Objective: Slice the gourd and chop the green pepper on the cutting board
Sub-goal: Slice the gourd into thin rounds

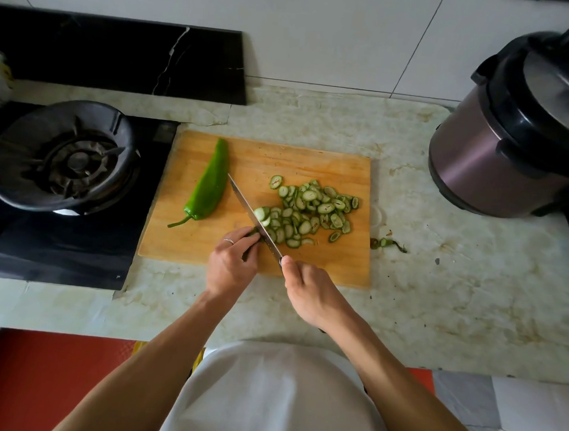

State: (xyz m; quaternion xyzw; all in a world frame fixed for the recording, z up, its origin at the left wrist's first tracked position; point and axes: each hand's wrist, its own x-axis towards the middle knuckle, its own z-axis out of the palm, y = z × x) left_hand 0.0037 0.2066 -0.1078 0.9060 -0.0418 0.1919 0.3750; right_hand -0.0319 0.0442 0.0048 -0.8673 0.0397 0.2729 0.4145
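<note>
A wooden cutting board lies on the counter. A whole green pepper rests on its left part, stem toward me. Several gourd slices are heaped on the right part. My left hand pinches the short remaining gourd end against the board. My right hand grips the handle of a knife. Its blade runs diagonally toward the pepper, edge down beside my left fingertips, with a fresh slice leaning on it.
A gas stove with a black burner ring sits left of the board. A pressure cooker stands at the right. A trimmed gourd tip lies on the marble counter right of the board. Tiled wall behind.
</note>
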